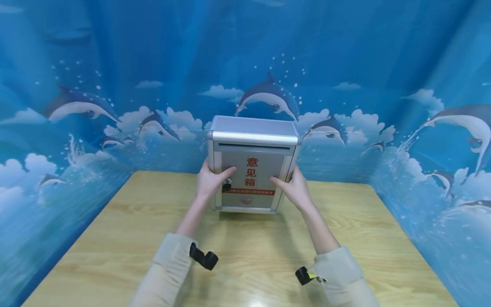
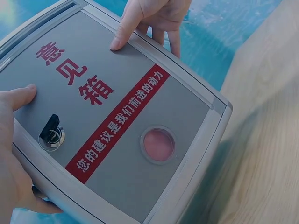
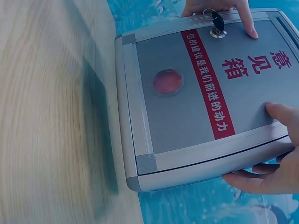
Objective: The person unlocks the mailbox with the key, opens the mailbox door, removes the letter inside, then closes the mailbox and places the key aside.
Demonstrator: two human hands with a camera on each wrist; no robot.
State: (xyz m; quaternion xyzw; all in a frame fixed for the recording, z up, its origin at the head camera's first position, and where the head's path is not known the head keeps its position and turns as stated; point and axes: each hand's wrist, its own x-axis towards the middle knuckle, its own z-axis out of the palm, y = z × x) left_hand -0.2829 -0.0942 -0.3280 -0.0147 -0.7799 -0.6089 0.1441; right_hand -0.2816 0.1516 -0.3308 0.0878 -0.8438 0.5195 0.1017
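A silver-grey metal suggestion box point(image 1: 264, 164) is held upright between both hands, its front facing me. Its lower edge appears lifted off the table, with a shadow beneath. My left hand point(image 1: 209, 181) grips the left side, thumb on the front panel and fingers around the edge. On the opposite side my right hand point(image 1: 297, 189) holds it in the same way. Near the left thumb, a black-headed key point(image 2: 50, 126) with a ring sits in the lock. The front bears red lettering, a red band point(image 3: 208, 84) and a round reddish window point(image 2: 159, 144). A narrow slot point(image 1: 253, 148) runs along the top.
Beneath the box lies a light wood-grain table point(image 1: 153, 221). A blue curtain point(image 1: 172, 64) printed with dolphins and clouds closes off the back and both sides. Black wrist cameras point(image 1: 207, 259) are strapped at the sleeve cuffs.
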